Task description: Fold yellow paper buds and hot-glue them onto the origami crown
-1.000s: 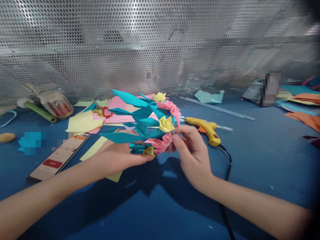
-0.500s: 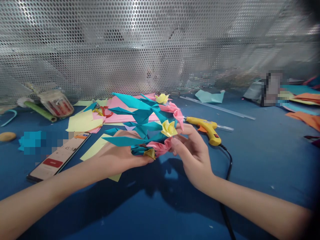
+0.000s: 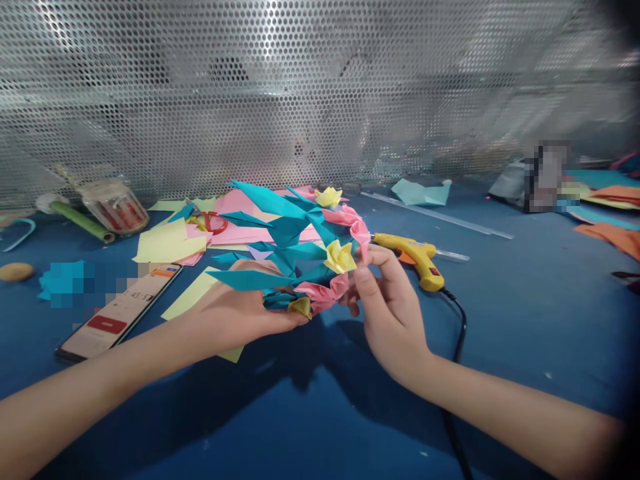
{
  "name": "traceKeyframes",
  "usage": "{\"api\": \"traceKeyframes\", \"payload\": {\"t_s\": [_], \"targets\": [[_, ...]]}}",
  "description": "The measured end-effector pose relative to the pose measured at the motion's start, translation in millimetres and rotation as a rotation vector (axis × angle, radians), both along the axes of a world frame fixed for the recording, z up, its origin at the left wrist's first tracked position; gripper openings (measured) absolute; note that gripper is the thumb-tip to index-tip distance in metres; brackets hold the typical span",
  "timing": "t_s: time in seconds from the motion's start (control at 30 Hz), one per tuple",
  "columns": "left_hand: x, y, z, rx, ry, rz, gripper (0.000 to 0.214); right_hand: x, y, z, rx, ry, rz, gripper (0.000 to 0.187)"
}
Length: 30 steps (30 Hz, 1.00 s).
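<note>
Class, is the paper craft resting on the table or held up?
Held up: the left hand grips the craft, the right hand touches its edge, and shadows lie beneath on the table.

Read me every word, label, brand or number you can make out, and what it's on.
"45:5" on the smartphone screen; the last digit is blurred, possibly 7, and the leading digits are unclear.
Red button on that screen: lettering too small to read.
Glue gun: no legible marking.
</note>
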State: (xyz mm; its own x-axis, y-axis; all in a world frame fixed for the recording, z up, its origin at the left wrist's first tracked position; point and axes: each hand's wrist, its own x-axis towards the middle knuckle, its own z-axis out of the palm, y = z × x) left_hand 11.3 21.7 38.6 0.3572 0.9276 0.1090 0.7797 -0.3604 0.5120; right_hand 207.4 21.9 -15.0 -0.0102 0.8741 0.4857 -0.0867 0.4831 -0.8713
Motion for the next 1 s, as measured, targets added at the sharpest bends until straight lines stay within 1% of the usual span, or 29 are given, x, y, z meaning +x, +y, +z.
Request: {"api": "traceKeyframes", "payload": {"t_s": [0.1,0.2,0.3,0.4,0.5,0.6,0.7,0.77,0.87,1.0], "targets": [[2.0,-1.3,5.8,-0.035,0.004,-0.017,0.045,-0.1,0.9,-1.1,-0.032,0.024,0.015,0.015],[2.7,-2.0,11.6,-0.090,0.009,-0.018,0.047,-0.6,1.5,-1.9,-0.069,0.029,0.071,0.020],[1.6,-1.6,15.3,-0.109,0.024,-0.008,0.038,-2.2,1.1,-1.7,-0.130,0.026,0.165,0.039],[0.3,-0.8,16.9,-0.090,0.035,-0.003,0.035,-4.5,0.1,-0.6,-0.249,0.055,0.292,0.053],[0.0,-0.4,17.9,-0.057,0.026,-0.017,0.033,-6.4,-0.9,-0.9,-0.346,0.041,0.431,0.055],[0.3,-0.9,19.4,-0.026,0.011,-0.046,0.036,-7.1,-1.7,-3.8,-0.359,-0.040,0.543,0.050],[0.2,-2.1,22.0,-0.003,0.031,-0.021,0.044,-6.6,-2.1,-6.4,-0.328,-0.076,0.526,0.045],[0.0,-2.8,24.8,0.010,0.064,-0.019,0.042,-5.8,-2.3,-6.5,-0.316,-0.090,0.505,0.043],[-0.8,-2.5,31.1,0.043,0.102,-0.058,0.038,-4.8,-2.6,-5.0,-0.302,-0.118,0.496,0.046],[-7.3,1.7,41.3,0.152,0.069,-0.087,0.037,-5.5,-0.6,-2.8,-0.298,-0.077,0.452,0.049]]}}
